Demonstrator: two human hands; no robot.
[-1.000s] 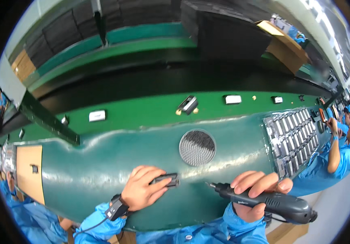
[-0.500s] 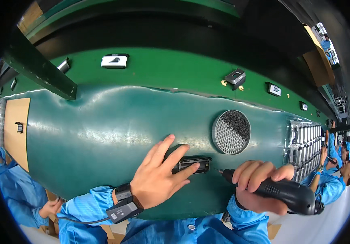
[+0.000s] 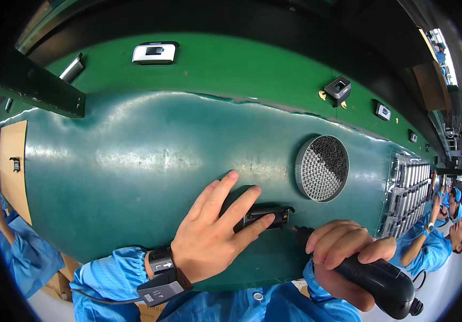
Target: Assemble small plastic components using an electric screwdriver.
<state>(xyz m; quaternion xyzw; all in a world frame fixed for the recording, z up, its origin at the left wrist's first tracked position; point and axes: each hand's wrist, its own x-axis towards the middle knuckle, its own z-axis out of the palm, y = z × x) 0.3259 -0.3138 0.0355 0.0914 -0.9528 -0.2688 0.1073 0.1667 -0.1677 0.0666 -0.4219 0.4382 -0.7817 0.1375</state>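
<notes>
With fingers spread, my left hand [image 3: 209, 236] holds a small black plastic housing [image 3: 280, 216] against the green mat, its thumb lying across the housing. Part of the housing is hidden under those fingers. My right hand [image 3: 343, 252] is wrapped round a black electric screwdriver [image 3: 383, 282]. The screwdriver's tip points left at the housing's right end, with a small gap between them. Beyond the screwdriver stands a round tray [image 3: 299, 180] of small black screws or pins, with a grid of pale dots across its lower left part.
A clear tray [image 3: 394, 212] of white and black parts lies at the right. Cardboard [image 3: 13, 188] bears a small black part [image 3: 15, 165] at the left. Several devices, one white-faced [image 3: 154, 52], sit along the green strip behind. A green post [image 3: 43, 88] rises far left. Co-workers sit on both sides.
The view has shifted, so the far items sit higher in it. The screwdriver's body has tilted lower at its back end. My left hand still holds the housing.
</notes>
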